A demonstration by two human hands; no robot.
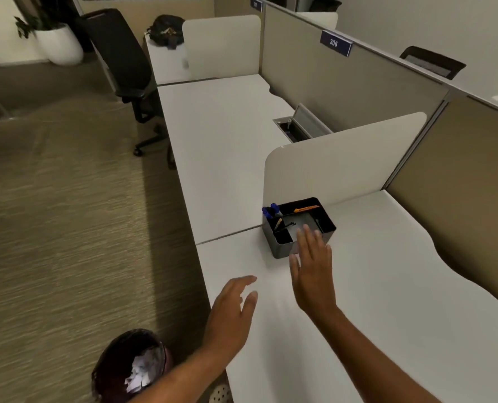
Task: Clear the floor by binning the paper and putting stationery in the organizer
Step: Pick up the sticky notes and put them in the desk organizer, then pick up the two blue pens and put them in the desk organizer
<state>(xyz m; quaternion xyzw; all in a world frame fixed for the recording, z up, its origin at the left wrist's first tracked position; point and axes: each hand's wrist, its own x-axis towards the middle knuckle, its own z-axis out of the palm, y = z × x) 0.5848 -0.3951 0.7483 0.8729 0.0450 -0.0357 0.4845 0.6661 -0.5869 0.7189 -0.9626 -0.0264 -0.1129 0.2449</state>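
Organizer (282, 248), one, dark grey with several compartments, standing on the white desk (387, 301) just in front of a cream divider panel (344, 167) and near the seam between two desk sections. One long run of white desk along the beige partition wall (344, 82), with a second cream divider (221, 45) at the far end. One stretch of tan carpet (53, 213) to the left, bare of loose stationery in the part shown. One black office chair (119, 62) pushed up beside the desk farther back. One dark waste bin (111, 365) on the floor at the bottom edge, holding crumpled white paper (143, 373). One white planter (61, 45) in the far corner and one dark bag (166, 29) on a low cabinet. Two bare hands out over the desk: left hand (230, 312) flat, fingers spread, gripping nothing, hovering near the desk edge; right hand (313, 271) open with fingers straight and together, empty, fingertips overlapping the organizer's near wall. Two blue-capped pens (272, 210) upright in the organizer's back left pocket, one orange item (306, 209) lying in the rear tray, one black pen-like item (288, 225) in the middle section. One blue number plate (335, 43) reading 306 on the partition.
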